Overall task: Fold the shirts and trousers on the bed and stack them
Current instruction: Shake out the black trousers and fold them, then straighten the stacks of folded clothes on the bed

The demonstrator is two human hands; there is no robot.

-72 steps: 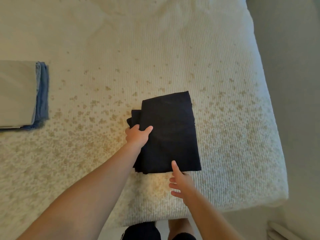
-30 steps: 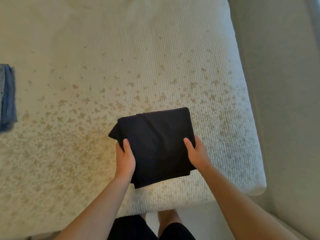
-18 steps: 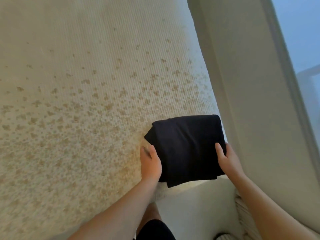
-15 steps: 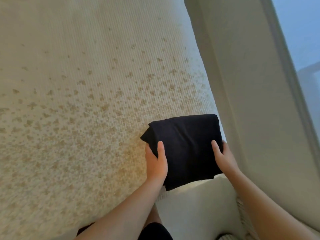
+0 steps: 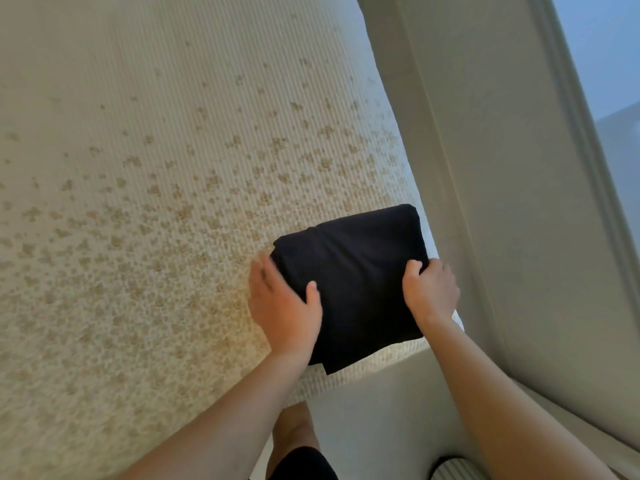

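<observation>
A folded black garment [image 5: 356, 271] lies at the near right corner of the bed [image 5: 138, 202], its near edge reaching the bed's edge. My left hand [image 5: 282, 303] holds its left side, thumb on top and fingers blurred beside or under the cloth. My right hand [image 5: 431, 289] grips its right side with curled fingers. The stack of folded clothes is out of view.
A pale wall [image 5: 485, 168] rises just right of the bed, with a window [image 5: 606, 64] at far right. The floor [image 5: 374, 410] shows below the bed corner, with my legs [image 5: 294, 441] and a ribbed round object [image 5: 453, 469] near the bottom edge.
Both hands took hold of the black garment and carried it to the bed's right corner. The view swung right, so the folded stack at left is gone. My right fingers have curled tighter on the cloth.
</observation>
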